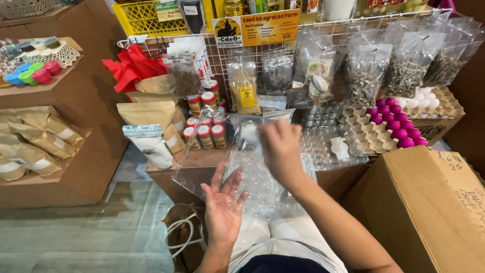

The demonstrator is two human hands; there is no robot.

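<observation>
Market goods crowd the wire rack [222, 55] and cardboard worktop [166, 174] ahead. Over the lap, the left hand [222, 207] lies open and flat under a clear plastic bag [212, 162], while the right hand [280, 149] pinches its upper edge. A clear egg tray [262, 184] seems partly inside; bagging looks half done, nothing sealed yet.
</observation>
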